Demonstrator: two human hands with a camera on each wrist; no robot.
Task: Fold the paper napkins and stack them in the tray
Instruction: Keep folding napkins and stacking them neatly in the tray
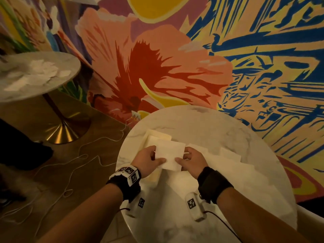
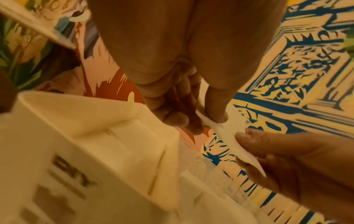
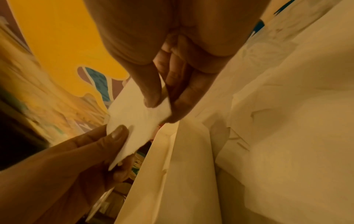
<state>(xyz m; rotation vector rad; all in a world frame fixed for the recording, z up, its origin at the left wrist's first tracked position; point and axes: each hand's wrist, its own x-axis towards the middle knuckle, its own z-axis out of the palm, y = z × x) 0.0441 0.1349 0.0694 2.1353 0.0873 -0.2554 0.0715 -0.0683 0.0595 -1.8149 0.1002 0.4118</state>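
Observation:
Both hands hold one folded white napkin (image 1: 169,153) in the air above the round marble table (image 1: 219,130). My left hand (image 1: 149,159) pinches its left edge between thumb and fingers. My right hand (image 1: 192,159) pinches its right edge the same way. The cream tray (image 1: 157,135) lies just beyond and under the napkin, with folded napkins inside. In the left wrist view the napkin (image 2: 229,133) appears edge-on over the tray (image 2: 107,115). The right wrist view shows the napkin (image 3: 134,119) held at both ends.
Several loose white napkins (image 1: 228,165) lie spread on the table to the right of the hands. A second round table (image 1: 35,74) with paper on it stands at the far left. A painted wall (image 1: 175,58) rises behind. Thin white cable (image 1: 84,156) trails on the floor.

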